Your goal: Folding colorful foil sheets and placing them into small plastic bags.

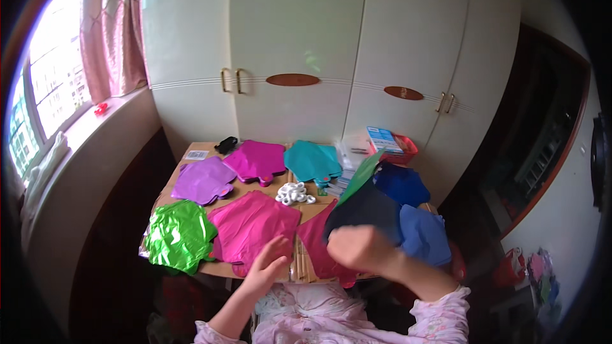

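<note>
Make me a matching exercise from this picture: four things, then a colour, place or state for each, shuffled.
1. ring pile
2. shiny stack
3. basket at the table's back edge
4. left hand

A. red
B. open
C. white, near the table's middle
D. bright green, at the near left

Pairs: 1-C, 2-D, 3-A, 4-B

Gloss Beside Matt

The green stack (182, 236) looks like crinkled, mirror-glossy foil; the pink stack (255, 223) is smoother, with a softer sheen. Matt brown cardboard (301, 269) covers the tabletop. Smooth, glossy cabinet doors (293, 25) carry brassy metal handles (239, 81).
</note>
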Demonstrator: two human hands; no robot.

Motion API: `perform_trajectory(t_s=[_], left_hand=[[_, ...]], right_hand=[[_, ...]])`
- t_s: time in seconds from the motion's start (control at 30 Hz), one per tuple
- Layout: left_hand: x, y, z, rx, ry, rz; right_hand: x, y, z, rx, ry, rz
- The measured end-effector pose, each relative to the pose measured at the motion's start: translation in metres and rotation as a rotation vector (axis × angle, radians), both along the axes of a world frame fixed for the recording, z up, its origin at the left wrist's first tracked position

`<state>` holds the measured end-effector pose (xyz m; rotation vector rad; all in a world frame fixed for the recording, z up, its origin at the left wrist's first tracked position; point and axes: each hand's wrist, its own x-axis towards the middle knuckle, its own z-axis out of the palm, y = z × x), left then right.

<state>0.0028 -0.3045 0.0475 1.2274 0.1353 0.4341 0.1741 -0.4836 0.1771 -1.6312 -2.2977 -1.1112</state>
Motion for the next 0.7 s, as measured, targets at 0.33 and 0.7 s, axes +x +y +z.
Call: perform_trajectory(t_s=[0.33,0.7], left_hand=[[0.083,-0.042,-0.062,-0.337,0.371,0.0],[0.091,-0.022,-0.061,-0.446,0.391,0.031]], right_hand=[[0.005,-0.031,-0.167,-0.073,0.393,0.016],[0.048,-0.092,-0.157,0.224,1.146,-0.666]])
